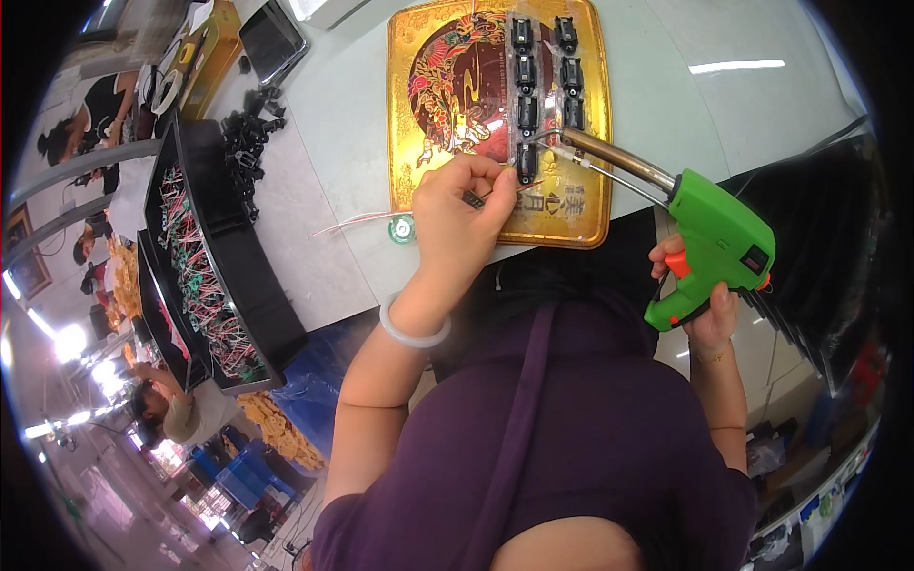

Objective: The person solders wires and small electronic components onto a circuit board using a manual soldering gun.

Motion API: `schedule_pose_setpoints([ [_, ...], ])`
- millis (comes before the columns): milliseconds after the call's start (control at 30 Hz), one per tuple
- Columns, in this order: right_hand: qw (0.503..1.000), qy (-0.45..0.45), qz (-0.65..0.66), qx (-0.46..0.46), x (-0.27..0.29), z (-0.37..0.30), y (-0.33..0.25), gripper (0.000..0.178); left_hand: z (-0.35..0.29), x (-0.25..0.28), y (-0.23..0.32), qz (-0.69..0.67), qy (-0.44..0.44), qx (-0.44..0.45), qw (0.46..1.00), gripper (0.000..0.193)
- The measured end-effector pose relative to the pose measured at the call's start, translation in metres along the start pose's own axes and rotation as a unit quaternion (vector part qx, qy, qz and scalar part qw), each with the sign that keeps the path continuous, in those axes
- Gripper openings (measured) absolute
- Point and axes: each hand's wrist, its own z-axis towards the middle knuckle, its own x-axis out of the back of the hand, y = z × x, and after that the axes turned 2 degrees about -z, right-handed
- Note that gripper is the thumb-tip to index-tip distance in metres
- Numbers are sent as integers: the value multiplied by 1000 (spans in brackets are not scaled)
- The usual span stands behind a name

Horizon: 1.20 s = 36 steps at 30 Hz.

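Observation:
In my right hand [716, 319] is a green soldering gun [725, 228] with an orange trigger. Its metal barrel points up and left, the tip close to the lower end of a column of small black housings [527, 114]. The fingers of my left hand [464, 214] are pinched round thin red and white wires [362, 222] at that column's lowest housing. A small dark piece shows inside the curled fingers. Beside the wrist lies a round green part [402, 228] with a silver centre. The housings stand in two columns on a gold decorated tin lid [405, 181].
To the left, a black curved bin [271, 333] holds many wired green parts. A pile of black pieces [249, 143] lies beside it, with a dark tablet-like device [273, 43] behind. Black stacked trays or sheets [809, 257] are at the right. Other people sit far left.

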Motion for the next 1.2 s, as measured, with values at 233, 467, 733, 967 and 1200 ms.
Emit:
schedule_pose_setpoints([
  [233, 1000, 15, 6, 13, 0, -1, 1, 61, 0, 0, 1, -2, -2, 1, 1000, 8],
  [467, 1000, 6, 17, 15, 1, 0, 2, 61, -1, 0, 0, -8, 0, -5, 1000, 8],
  [733, 999, 11, 42, 13, 2, 2, 2, 65, 0, 2, 3, -14, -12, 4, 1000, 8],
  [967, 986, -65, 142, 52, -4, 29, 9, 69, 6, 13, 11, 5, -70, 0, 998, 9],
  [1200, 955, -125, 256, 80, -29, 63, 29, 66, 5, 26, 12, 291, -108, -284, 907, 15],
])
